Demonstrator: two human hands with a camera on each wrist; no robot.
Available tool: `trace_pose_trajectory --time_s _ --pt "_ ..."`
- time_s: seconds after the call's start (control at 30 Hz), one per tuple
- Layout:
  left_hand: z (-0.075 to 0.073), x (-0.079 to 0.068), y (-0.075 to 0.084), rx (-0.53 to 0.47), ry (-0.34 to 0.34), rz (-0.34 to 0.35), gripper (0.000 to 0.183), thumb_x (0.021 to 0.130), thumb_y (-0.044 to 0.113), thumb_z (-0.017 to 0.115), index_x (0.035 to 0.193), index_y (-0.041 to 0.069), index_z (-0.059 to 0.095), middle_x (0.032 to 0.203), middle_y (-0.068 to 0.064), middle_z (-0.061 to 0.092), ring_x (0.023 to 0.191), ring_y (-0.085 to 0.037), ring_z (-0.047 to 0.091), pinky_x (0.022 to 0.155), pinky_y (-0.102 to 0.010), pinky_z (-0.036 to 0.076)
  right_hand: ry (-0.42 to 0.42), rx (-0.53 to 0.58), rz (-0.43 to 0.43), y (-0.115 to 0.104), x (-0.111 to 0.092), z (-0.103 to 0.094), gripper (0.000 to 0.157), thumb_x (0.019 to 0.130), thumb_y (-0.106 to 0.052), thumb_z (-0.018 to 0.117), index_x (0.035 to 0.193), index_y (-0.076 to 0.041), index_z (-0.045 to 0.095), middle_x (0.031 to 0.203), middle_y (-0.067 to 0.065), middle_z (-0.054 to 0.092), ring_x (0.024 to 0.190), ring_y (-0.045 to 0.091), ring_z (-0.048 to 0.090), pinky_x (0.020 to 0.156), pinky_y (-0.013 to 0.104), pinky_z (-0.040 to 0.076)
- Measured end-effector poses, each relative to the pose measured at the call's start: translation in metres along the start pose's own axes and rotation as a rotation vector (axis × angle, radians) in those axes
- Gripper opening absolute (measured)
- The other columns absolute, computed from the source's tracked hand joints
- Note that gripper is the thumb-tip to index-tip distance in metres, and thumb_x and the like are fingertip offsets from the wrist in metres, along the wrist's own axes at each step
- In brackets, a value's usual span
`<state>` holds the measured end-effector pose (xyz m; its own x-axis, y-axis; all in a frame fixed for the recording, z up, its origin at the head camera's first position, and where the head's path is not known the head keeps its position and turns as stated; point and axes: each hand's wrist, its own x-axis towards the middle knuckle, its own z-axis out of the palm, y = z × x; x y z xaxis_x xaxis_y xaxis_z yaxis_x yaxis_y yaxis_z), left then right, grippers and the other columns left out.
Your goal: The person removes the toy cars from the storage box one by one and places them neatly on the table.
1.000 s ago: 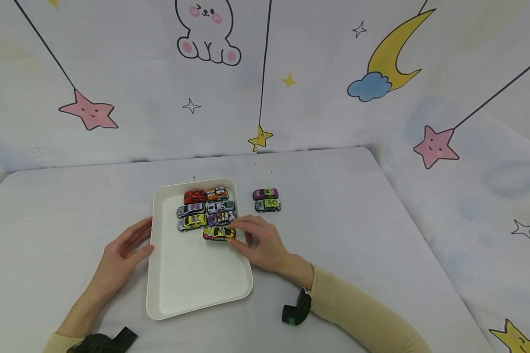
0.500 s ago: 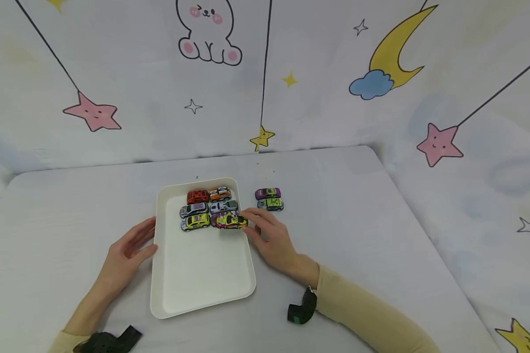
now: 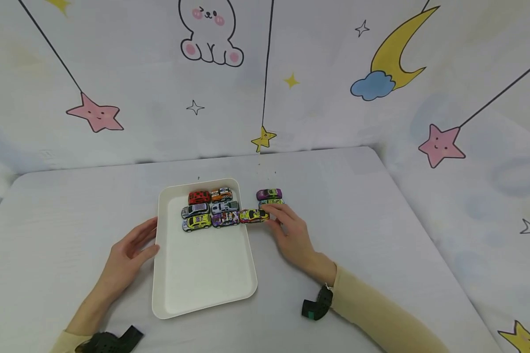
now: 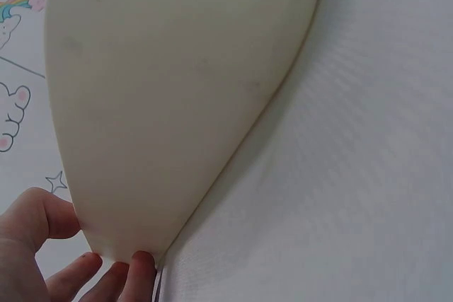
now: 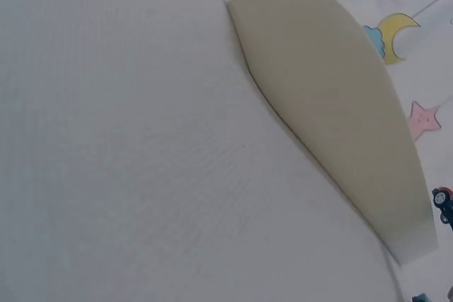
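Note:
My right hand [image 3: 293, 239] pinches a yellow and red toy car [image 3: 254, 215] between thumb and fingers, at the right rim of a white tray [image 3: 203, 274]. Inside the tray, toy cars stand in two columns: red [image 3: 199, 197], orange and white [image 3: 222, 194], silver-grey ones [image 3: 195, 210], yellow [image 3: 197, 222] and purple [image 3: 225, 219]. On the table beyond the right hand are a purple-pink car [image 3: 269, 194] and a green-yellow car [image 3: 271, 201], the latter partly hidden. My left hand [image 3: 124, 257] rests against the tray's left side, its fingertips and thumb touching the wall [image 4: 170, 104].
The tray lies on a white-covered table [image 3: 357, 220]. Behind stands a white wall sheet [image 3: 318, 113] printed with stars, a moon and a bear. Each wrist carries a black camera mount [image 3: 318, 304]. In the right wrist view the tray's side [image 5: 318, 83] shows, but not the held car.
The right hand has lifted the yellow and red car from the tray's right column, past the purple car, and carried it right to the tray's rim. The left hand stays at the tray's side.

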<state>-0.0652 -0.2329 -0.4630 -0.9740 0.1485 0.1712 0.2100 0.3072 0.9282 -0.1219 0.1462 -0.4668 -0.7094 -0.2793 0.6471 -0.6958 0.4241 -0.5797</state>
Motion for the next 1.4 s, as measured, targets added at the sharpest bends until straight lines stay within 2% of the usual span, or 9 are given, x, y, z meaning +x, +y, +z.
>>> trace_pose_trajectory --time_s 0.17,0.4,0.57,0.63,0.8,1.07,1.23,1.4 --pt "0.001 0.000 0.000 -0.013 -0.004 0.022 0.058 0.095 -0.005 0.062 0.149 -0.004 0.040 0.151 -0.005 0.049 0.128 0.007 0.050 0.100 -0.007 0.044 0.013 -0.003 0.044 0.007 -0.003 -0.011 0.035 0.089 0.002 0.071 0.123 -0.005 0.068 0.122 0.009 0.066 0.083 0.013 0.062 0.073 0.017 0.052" --pt "0.002 0.002 0.001 0.007 -0.012 0.005 0.059 0.095 -0.004 0.062 0.149 -0.002 0.040 0.152 -0.019 0.045 0.129 0.007 0.049 0.101 -0.007 0.044 0.034 -0.019 0.092 0.013 -0.003 -0.018 0.034 0.088 0.003 0.072 0.122 -0.004 0.069 0.121 0.009 0.068 0.089 0.017 0.064 0.074 0.017 0.052" --pt "-0.003 0.000 0.003 0.028 0.005 0.009 0.058 0.095 -0.005 0.061 0.149 -0.002 0.041 0.151 -0.007 0.049 0.128 0.009 0.049 0.099 -0.006 0.044 0.015 -0.038 0.137 0.012 0.001 -0.014 0.031 0.090 -0.001 0.070 0.121 -0.004 0.068 0.120 0.009 0.068 0.093 0.021 0.064 0.073 0.022 0.053" --pt "-0.004 -0.001 0.003 0.030 0.004 0.011 0.059 0.095 -0.005 0.062 0.149 -0.001 0.041 0.151 -0.001 0.049 0.127 0.009 0.049 0.099 -0.006 0.044 0.014 -0.057 0.152 0.011 0.001 -0.012 0.030 0.090 0.000 0.070 0.120 -0.003 0.068 0.118 0.009 0.069 0.090 0.021 0.063 0.071 0.024 0.053" --pt "-0.003 -0.001 0.002 0.028 -0.002 0.009 0.059 0.095 -0.004 0.062 0.150 -0.001 0.041 0.151 -0.001 0.049 0.128 0.009 0.049 0.099 -0.006 0.044 0.015 -0.111 0.189 0.010 0.001 -0.012 0.030 0.089 0.002 0.071 0.118 -0.004 0.069 0.116 0.007 0.069 0.082 0.015 0.059 0.067 0.026 0.052" --pt "-0.001 0.000 0.001 0.024 -0.003 0.009 0.058 0.095 -0.005 0.061 0.150 -0.001 0.041 0.151 -0.004 0.049 0.128 0.009 0.049 0.099 -0.006 0.044 0.016 -0.130 0.162 0.012 0.000 -0.013 0.030 0.086 0.006 0.072 0.113 -0.003 0.069 0.113 0.008 0.068 0.074 0.014 0.057 0.062 0.024 0.050" --pt "0.000 0.000 0.002 0.020 -0.002 0.010 0.058 0.095 -0.005 0.061 0.149 -0.002 0.041 0.150 -0.002 0.050 0.127 0.009 0.050 0.099 -0.006 0.044 0.011 -0.148 0.118 0.011 -0.001 -0.013 0.032 0.080 0.010 0.074 0.109 -0.003 0.070 0.110 0.009 0.068 0.075 0.019 0.058 0.062 0.029 0.050" --pt "0.000 0.000 0.004 0.013 -0.004 0.008 0.058 0.095 -0.005 0.061 0.149 -0.002 0.041 0.150 0.001 0.050 0.127 0.009 0.050 0.099 -0.006 0.044 -0.003 -0.186 0.151 0.011 -0.002 -0.012 0.032 0.078 0.010 0.075 0.107 -0.004 0.070 0.106 0.008 0.068 0.075 0.021 0.056 0.063 0.033 0.048"
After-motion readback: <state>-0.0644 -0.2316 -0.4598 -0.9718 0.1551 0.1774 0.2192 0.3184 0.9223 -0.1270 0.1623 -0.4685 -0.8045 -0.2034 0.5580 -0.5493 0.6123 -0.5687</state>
